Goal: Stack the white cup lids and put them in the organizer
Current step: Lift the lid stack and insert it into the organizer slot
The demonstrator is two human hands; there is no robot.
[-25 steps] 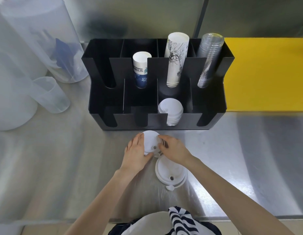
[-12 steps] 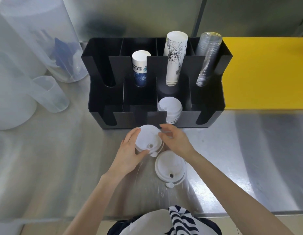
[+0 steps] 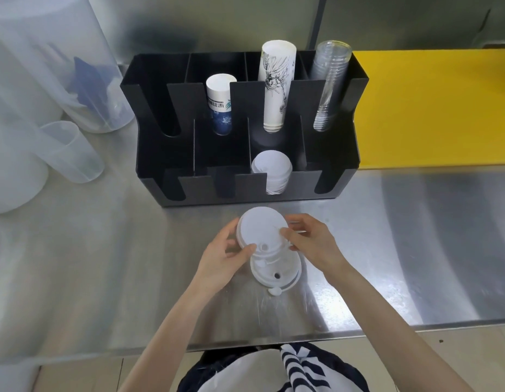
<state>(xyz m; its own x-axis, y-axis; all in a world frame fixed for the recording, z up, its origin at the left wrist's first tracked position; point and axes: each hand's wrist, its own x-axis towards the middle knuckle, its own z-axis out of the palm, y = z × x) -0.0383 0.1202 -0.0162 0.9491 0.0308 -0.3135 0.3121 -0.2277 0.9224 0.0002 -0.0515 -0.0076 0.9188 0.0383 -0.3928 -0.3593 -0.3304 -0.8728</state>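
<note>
I hold a white cup lid (image 3: 261,229) between both hands, just above the steel counter in front of the black organizer (image 3: 189,154). My left hand (image 3: 223,257) grips its left rim and my right hand (image 3: 310,240) pinches its right rim. Directly below lies a second white lid (image 3: 282,274), flat on the counter and partly covered by the held one. A stack of white lids (image 3: 271,172) stands on edge in a front compartment of the organizer, third from the left.
The organizer's back row holds a blue-and-white paper cup stack (image 3: 220,103), a tall printed paper cup stack (image 3: 276,80) and clear plastic cups (image 3: 329,86). Translucent pitchers (image 3: 70,149) stand at left, a yellow board (image 3: 432,108) at right. The counter edge (image 3: 274,339) is near me.
The held lid has been lifted a little, then brought back toward me over the lid on the counter, which it now overlaps. The counter lid has not moved.
</note>
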